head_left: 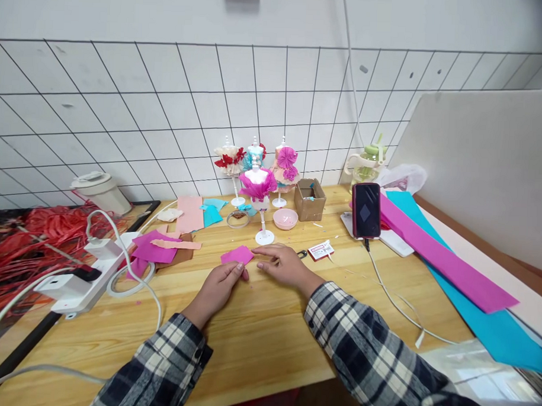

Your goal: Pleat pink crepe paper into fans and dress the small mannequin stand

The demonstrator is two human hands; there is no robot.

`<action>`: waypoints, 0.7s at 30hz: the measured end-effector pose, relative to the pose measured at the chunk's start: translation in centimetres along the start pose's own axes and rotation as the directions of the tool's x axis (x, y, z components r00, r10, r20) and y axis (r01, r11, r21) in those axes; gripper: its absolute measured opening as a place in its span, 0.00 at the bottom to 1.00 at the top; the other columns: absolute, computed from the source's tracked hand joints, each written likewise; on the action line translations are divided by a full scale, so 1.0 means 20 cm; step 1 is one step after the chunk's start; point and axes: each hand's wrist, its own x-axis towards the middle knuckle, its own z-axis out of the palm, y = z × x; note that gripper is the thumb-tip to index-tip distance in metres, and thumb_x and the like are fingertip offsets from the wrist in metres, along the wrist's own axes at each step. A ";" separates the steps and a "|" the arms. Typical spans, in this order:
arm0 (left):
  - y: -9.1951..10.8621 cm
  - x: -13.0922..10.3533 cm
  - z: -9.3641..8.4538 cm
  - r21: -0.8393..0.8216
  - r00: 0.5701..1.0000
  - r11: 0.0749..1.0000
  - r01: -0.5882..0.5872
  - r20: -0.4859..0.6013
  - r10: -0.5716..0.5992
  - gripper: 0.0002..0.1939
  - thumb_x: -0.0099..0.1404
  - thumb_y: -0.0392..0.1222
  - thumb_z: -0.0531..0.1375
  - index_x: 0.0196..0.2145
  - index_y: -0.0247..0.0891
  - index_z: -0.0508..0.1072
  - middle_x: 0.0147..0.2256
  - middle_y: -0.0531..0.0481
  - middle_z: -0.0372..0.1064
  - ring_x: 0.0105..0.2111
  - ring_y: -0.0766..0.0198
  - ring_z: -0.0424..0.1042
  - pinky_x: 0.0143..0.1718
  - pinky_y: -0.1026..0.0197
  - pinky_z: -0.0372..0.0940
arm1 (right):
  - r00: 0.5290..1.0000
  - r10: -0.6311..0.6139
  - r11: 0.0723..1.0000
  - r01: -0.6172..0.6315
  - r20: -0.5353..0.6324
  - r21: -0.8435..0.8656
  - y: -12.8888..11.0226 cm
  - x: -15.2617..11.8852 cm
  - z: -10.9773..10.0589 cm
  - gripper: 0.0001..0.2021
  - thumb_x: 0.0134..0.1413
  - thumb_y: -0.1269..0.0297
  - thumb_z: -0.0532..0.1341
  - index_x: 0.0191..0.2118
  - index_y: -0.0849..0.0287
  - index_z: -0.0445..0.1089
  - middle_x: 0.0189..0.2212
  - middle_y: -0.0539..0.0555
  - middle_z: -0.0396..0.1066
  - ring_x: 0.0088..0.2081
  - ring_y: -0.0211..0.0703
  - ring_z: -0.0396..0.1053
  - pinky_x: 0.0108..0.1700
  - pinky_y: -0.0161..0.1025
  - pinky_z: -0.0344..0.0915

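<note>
Right at the middle of the wooden table point(257, 339), a small piece of magenta paper point(237, 255) lies flat, and both hands are on it. The left hand point(219, 287) comes up from below with its fingers curled loosely, the fingertips pinching the paper's near edge. The right hand point(284, 264) lies palm down with fingers stretched out narrow and flat, the tips touching the paper's right corner. Both arms wear black-and-white plaid sleeves point(372, 354). Just behind the paper stands a small white mannequin stand dressed in a magenta paper skirt point(258, 188), and behind it three more dressed mannequins point(255, 158) stand near the tiled wall point(168, 104). A pink bowl point(285, 218) and a small cardboard box point(310, 199) sit beside them to the right. A phone point(365, 210) leans upright further right, its white cable point(392, 296) trailing across the table. Long sheets of magenta paper point(447, 259) and cyan paper point(493, 329) lie along the right side. To the left are scraps of pink and magenta paper point(156, 249), a white power strip point(79, 285) with chargers plugged in, and a heap of red raffia strands point(38, 236). A small red-and-white packet point(320, 250) lies just beside the right hand.
</note>
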 end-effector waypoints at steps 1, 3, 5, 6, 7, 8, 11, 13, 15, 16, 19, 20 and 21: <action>0.00 0.00 0.00 -0.003 1.000 1.000 -0.005 -0.007 0.005 0.22 0.68 0.54 0.47 0.27 0.39 0.72 0.27 0.51 0.72 0.31 0.60 0.69 0.40 0.60 0.62 | 1.000 -0.023 1.000 0.023 -0.006 -0.002 -0.01 0.00 0.00 0.18 0.54 0.60 0.63 0.51 0.53 0.73 0.49 0.54 0.74 0.49 0.46 0.70 0.52 0.42 0.62; 0.00 0.00 0.00 0.006 0.999 0.999 -0.032 -0.009 0.032 0.22 0.68 0.53 0.47 0.28 0.39 0.72 0.29 0.51 0.72 0.33 0.60 0.69 0.41 0.60 0.62 | 1.000 -0.029 0.999 0.029 -0.003 0.014 -0.03 0.00 0.01 0.16 0.55 0.59 0.63 0.49 0.53 0.75 0.45 0.53 0.76 0.48 0.45 0.70 0.52 0.41 0.62; 0.00 0.00 0.01 0.022 0.998 0.998 -0.062 0.001 0.062 0.21 0.69 0.52 0.47 0.29 0.39 0.72 0.30 0.51 0.71 0.34 0.60 0.69 0.41 0.60 0.61 | 1.000 -0.008 1.000 0.008 0.009 0.027 -0.05 -0.01 0.04 0.11 0.54 0.62 0.64 0.44 0.53 0.77 0.40 0.51 0.78 0.43 0.43 0.72 0.49 0.39 0.63; 0.00 0.00 0.02 0.027 0.998 0.997 -0.070 0.007 0.070 0.21 0.69 0.52 0.47 0.29 0.39 0.71 0.30 0.50 0.71 0.34 0.60 0.69 0.41 0.60 0.61 | 1.000 0.002 1.000 -0.002 0.016 0.030 -0.05 -0.01 0.06 0.09 0.54 0.64 0.64 0.41 0.53 0.78 0.37 0.50 0.78 0.41 0.42 0.72 0.47 0.37 0.63; 0.01 0.00 0.02 0.029 0.997 0.997 -0.075 0.011 0.074 0.21 0.69 0.52 0.47 0.28 0.39 0.71 0.30 0.50 0.71 0.34 0.60 0.69 0.40 0.60 0.61 | 1.000 0.011 0.999 -0.011 0.023 0.032 -0.06 -0.01 0.07 0.07 0.53 0.67 0.64 0.38 0.53 0.78 0.35 0.50 0.78 0.38 0.40 0.72 0.45 0.36 0.63; 0.01 0.00 0.03 0.030 0.997 0.997 -0.076 0.016 0.075 0.21 0.69 0.52 0.46 0.28 0.39 0.71 0.30 0.50 0.70 0.34 0.60 0.69 0.40 0.60 0.61 | 0.999 0.018 0.999 -0.019 0.030 0.031 -0.06 -0.01 0.08 0.07 0.53 0.69 0.63 0.36 0.54 0.78 0.33 0.49 0.77 0.36 0.39 0.72 0.42 0.34 0.63; 0.00 -0.01 0.04 0.029 0.998 0.998 -0.058 -0.008 0.058 0.17 0.68 0.52 0.48 0.33 0.40 0.70 0.32 0.50 0.70 0.35 0.59 0.68 0.39 0.60 0.62 | 0.999 0.027 0.999 -0.027 0.022 -0.017 -0.04 0.00 0.06 0.06 0.52 0.71 0.63 0.35 0.57 0.77 0.31 0.50 0.76 0.32 0.37 0.69 0.35 0.33 0.62; 0.00 -0.02 0.04 0.034 0.997 0.999 -0.034 -0.072 0.036 0.15 0.67 0.53 0.51 0.41 0.40 0.67 0.32 0.51 0.68 0.34 0.60 0.68 0.38 0.60 0.62 | 0.998 0.046 0.995 -0.049 -0.030 -0.088 -0.01 -0.01 -0.01 0.05 0.52 0.70 0.63 0.35 0.57 0.76 0.31 0.50 0.75 0.32 0.38 0.69 0.34 0.33 0.61; 0.00 -0.02 0.04 0.060 0.991 0.998 -0.026 -0.127 0.034 0.15 0.66 0.53 0.52 0.42 0.40 0.64 0.32 0.52 0.66 0.32 0.61 0.67 0.36 0.59 0.62 | 0.990 0.096 0.982 -0.111 -0.104 -0.155 0.04 -0.04 -0.11 0.04 0.52 0.70 0.63 0.34 0.57 0.76 0.30 0.50 0.75 0.32 0.39 0.68 0.35 0.34 0.61; 0.00 -0.03 0.03 0.086 0.990 0.996 -0.035 -0.137 0.047 0.14 0.66 0.52 0.53 0.41 0.40 0.64 0.32 0.51 0.66 0.32 0.61 0.67 0.37 0.59 0.62 | 0.983 0.116 0.972 -0.141 -0.140 -0.188 0.06 -0.06 -0.16 0.04 0.53 0.69 0.63 0.34 0.56 0.76 0.30 0.50 0.75 0.33 0.40 0.68 0.36 0.35 0.61; 0.03 -0.03 0.03 0.165 0.989 0.983 -0.083 -0.104 0.101 0.12 0.66 0.51 0.53 0.37 0.40 0.64 0.35 0.49 0.67 0.36 0.59 0.67 0.39 0.57 0.62 | 0.954 0.169 0.938 -0.233 -0.247 -0.259 0.12 -0.16 -0.31 0.05 0.53 0.67 0.63 0.36 0.55 0.75 0.31 0.50 0.75 0.35 0.41 0.69 0.38 0.36 0.61; 0.04 -0.03 0.03 0.174 0.990 0.980 -0.096 -0.082 0.112 0.12 0.66 0.51 0.52 0.37 0.40 0.65 0.35 0.48 0.68 0.37 0.58 0.67 0.40 0.57 0.61 | 0.941 0.191 0.924 -0.269 -0.280 -0.274 0.13 -0.20 -0.35 0.06 0.53 0.66 0.63 0.38 0.54 0.75 0.31 0.50 0.75 0.35 0.42 0.69 0.39 0.37 0.61; 0.05 -0.03 0.03 0.171 0.991 0.980 -0.106 -0.058 0.117 0.12 0.67 0.51 0.52 0.37 0.40 0.66 0.36 0.48 0.68 0.37 0.58 0.67 0.40 0.57 0.62 | 0.929 0.217 0.908 -0.305 -0.301 -0.286 0.14 -0.24 -0.39 0.07 0.53 0.66 0.62 0.39 0.54 0.75 0.30 0.50 0.76 0.35 0.42 0.70 0.39 0.37 0.60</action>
